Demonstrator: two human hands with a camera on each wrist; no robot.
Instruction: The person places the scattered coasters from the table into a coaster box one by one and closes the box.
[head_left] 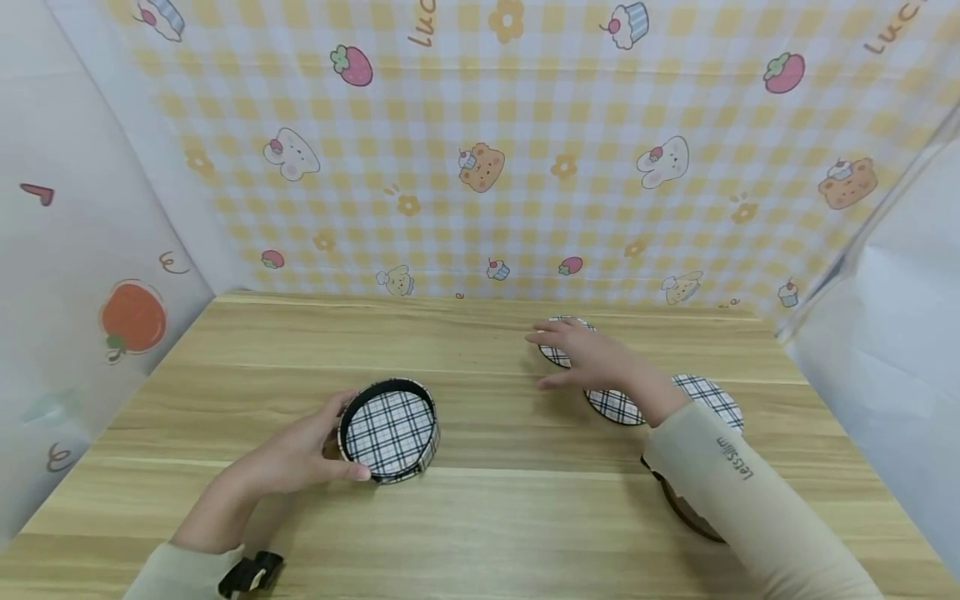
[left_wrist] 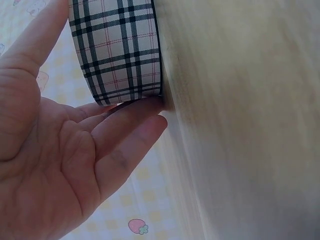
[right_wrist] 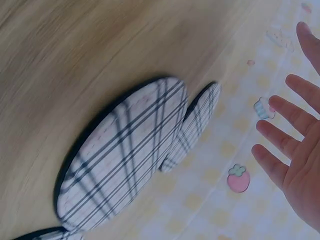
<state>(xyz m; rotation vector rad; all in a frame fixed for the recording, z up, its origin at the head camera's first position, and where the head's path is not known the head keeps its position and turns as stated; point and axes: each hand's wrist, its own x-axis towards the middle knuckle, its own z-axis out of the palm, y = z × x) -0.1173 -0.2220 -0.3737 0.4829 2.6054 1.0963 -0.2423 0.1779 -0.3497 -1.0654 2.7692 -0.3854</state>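
Note:
My left hand (head_left: 300,450) grips the side of a round plaid coaster holder (head_left: 431,454), thumb at its near rim and fingers behind it. Plaid lining shows inside its dark inner wall. In the left wrist view the holder's plaid side wall (left_wrist: 117,50) stands close against the wooden tabletop. My right hand (head_left: 592,357) is spread over two round plaid coasters, palm down and holding nothing. It partly hides the far coaster (head_left: 553,354) and the middle coaster (head_left: 615,408). In the right wrist view, straight fingers stand apart from a large dark-edged coaster (right_wrist: 125,155).
Another plaid coaster (head_left: 712,396) lies at the right, partly behind the right sleeve (head_left: 750,500). Below it a brown round piece with a dark edge (head_left: 693,518) shows under the forearm. A yellow checked cloth (head_left: 450,233) hangs behind the wooden table (head_left: 487,533).

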